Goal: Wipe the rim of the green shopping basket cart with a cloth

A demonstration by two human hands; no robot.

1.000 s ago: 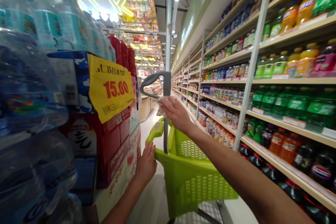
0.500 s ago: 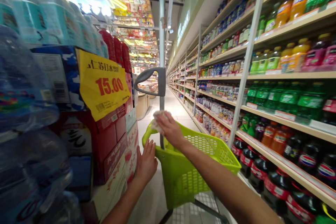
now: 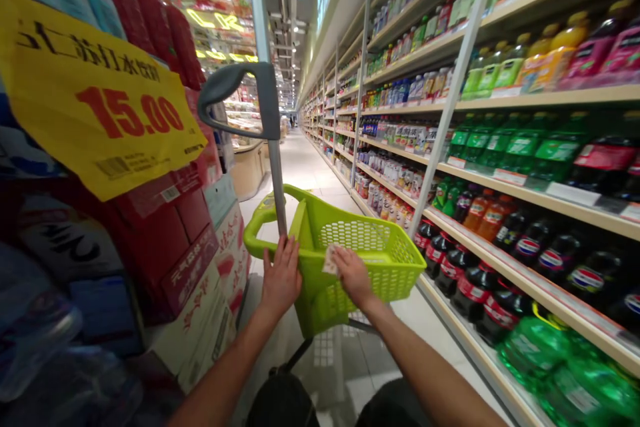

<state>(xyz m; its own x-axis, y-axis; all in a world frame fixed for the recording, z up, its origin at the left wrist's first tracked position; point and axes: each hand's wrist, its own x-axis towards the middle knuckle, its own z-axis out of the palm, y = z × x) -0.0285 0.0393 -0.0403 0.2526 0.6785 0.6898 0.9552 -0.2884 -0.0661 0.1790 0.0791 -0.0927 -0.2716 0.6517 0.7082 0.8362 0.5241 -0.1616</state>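
Note:
A lime-green shopping cart (image 3: pixel 320 307) with perforated sides stands in the aisle in front of me. My left hand (image 3: pixel 281 275) rests on its near rim beside the metal pole, fingers stretched out. In my right hand (image 3: pixel 354 275) is a crumpled whitish wipe (image 3: pixel 330 260), pressed against the rim of the cart's basket. Above, a grey loop handle (image 3: pixel 270 100) is fixed to the pole. The basket's visible floor is bare green plastic.
Stacked drink cartons (image 3: pixel 170 247) and a yellow price sign (image 3: pixel 110 100) crowd the left side. Shelves of bottled drinks (image 3: pixel 530 147) line the right, with large green bottles (image 3: pixel 565 360) at the bottom. A pale tiled floor (image 3: pixel 307 163) runs down the aisle.
My right hand has moved with the wipe from beside the pole to the basket's side rim, right and lower. The left hand stays at the near rim. My view has shifted closer and tilted down.

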